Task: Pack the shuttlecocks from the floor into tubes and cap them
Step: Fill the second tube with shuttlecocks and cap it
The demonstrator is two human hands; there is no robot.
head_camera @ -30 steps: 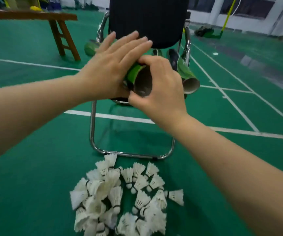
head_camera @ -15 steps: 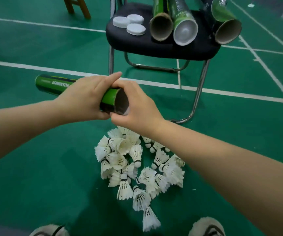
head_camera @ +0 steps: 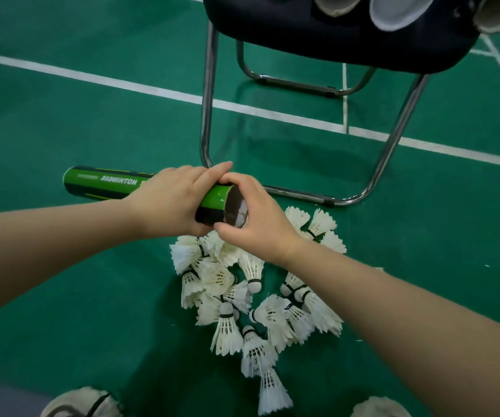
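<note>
Over floor pile | green tube (head_camera: 104, 183) | shuttlecock (head_camera: 240, 211) inside mouth

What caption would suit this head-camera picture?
Both hands, left and right, hold a green tube at its open end above a pile of shuttlecocks on the floor.

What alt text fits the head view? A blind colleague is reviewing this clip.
Two bare hands hold a green cardboard shuttlecock tube level: left hand around its body, right hand at its open end. Below lies a pile of white feather shuttlecocks on green court floor, beside a black chair.
</note>
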